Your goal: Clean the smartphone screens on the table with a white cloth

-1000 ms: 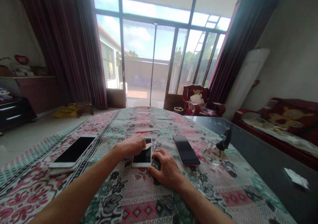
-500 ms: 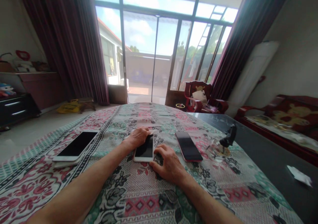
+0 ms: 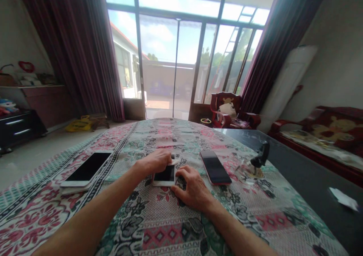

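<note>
A white-framed smartphone (image 3: 163,177) lies face up on the patterned tablecloth, its dark screen partly covered by my left hand. My left hand (image 3: 159,160) is closed, pressing a small white tissue (image 3: 175,162) against the upper part of the screen. Curled fingers of my right hand (image 3: 193,186) rest along the phone's right edge, with the thumb at its lower right corner. To the right lies a dark smartphone with a reddish edge (image 3: 215,168). Over on the left, another white smartphone (image 3: 87,169) rests on a flat white thing (image 3: 74,190).
A black device on a clear base (image 3: 259,157) stands at the right of the tablecloth (image 3: 170,135). Beyond it, a crumpled white paper (image 3: 343,198) lies on a dark tabletop (image 3: 300,172). A red wooden chair (image 3: 227,108) stands near the glass doors.
My left hand has shifted on the phone's upper half, and the white tissue under its fingers now shows clearly. My right hand has stayed at the phone's edge.
</note>
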Motion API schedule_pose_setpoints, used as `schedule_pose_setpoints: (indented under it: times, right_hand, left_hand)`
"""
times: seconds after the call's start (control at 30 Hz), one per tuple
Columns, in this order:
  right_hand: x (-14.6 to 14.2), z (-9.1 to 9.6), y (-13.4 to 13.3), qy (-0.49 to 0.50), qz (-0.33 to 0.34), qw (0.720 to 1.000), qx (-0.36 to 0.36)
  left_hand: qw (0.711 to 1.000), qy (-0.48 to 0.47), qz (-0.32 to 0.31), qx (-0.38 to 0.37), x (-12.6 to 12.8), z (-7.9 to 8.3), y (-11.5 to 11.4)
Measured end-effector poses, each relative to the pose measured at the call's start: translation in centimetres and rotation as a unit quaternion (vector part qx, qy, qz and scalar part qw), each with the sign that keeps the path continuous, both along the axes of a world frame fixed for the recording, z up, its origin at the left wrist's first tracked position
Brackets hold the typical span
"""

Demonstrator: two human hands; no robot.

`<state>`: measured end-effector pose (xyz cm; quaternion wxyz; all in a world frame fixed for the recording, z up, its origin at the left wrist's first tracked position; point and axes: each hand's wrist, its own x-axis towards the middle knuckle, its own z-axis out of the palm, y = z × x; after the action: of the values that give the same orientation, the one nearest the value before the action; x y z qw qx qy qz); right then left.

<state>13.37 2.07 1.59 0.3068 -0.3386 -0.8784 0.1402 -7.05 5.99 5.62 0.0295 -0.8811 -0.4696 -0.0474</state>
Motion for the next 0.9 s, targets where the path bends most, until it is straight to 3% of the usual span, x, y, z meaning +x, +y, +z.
schedule_pose_setpoints:
  times: [0.2, 0.4, 0.9]
  right_hand:
    - [0.0, 0.1, -0.2, -0.002, -0.009, 1.0, -0.001]
    - [-0.2, 0.2, -0.3, -0.003, -0.018, 1.0, -0.005]
    - [-0.2, 0.0, -0.4, 0.009, -0.054, 0.998, 0.012]
  left_hand:
    - [0.998, 0.01, 0.053, 0.032, 1.1, -0.8, 1.4]
    - [0.997, -0.006, 0.073, 0.019, 1.5, -0.9, 2.3]
    - [0.998, 0.039, -0.013, -0.037, 2.3, 0.7, -1.5]
